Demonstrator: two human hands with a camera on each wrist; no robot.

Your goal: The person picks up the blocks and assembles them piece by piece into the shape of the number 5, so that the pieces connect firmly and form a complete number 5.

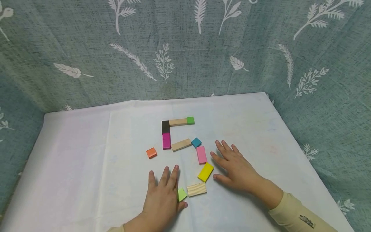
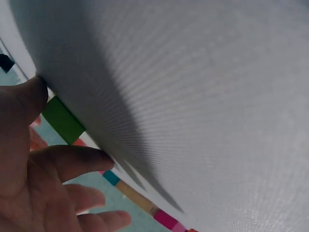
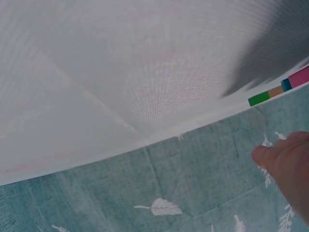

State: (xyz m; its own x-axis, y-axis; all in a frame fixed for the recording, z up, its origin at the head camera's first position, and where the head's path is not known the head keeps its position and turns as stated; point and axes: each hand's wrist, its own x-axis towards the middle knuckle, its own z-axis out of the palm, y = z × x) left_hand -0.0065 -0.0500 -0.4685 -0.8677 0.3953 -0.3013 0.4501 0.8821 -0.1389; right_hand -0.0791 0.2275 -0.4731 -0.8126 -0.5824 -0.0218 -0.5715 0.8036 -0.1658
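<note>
My left hand (image 1: 162,196) is spread low over the white table, fingers pointing away. A light green block (image 1: 181,195) sits between its thumb and index finger, partly covered by the hand; in the left wrist view the green block (image 2: 63,121) shows in that same gap. To the right, my right hand (image 1: 236,169) has its fingers fanned out and holds nothing. Nearest to it are a yellow block (image 1: 205,172) and a pink block (image 1: 201,155). A plain wooden block (image 1: 197,189) lies between the light green and yellow ones.
Further along the bent line lie a blue block (image 1: 196,142), a wooden block (image 1: 181,145), a magenta block (image 1: 166,141), a black block (image 1: 165,126), another wooden block (image 1: 178,122) and a green block (image 1: 190,120). An orange block (image 1: 151,153) lies apart. Patterned cloth (image 1: 188,71) hangs behind.
</note>
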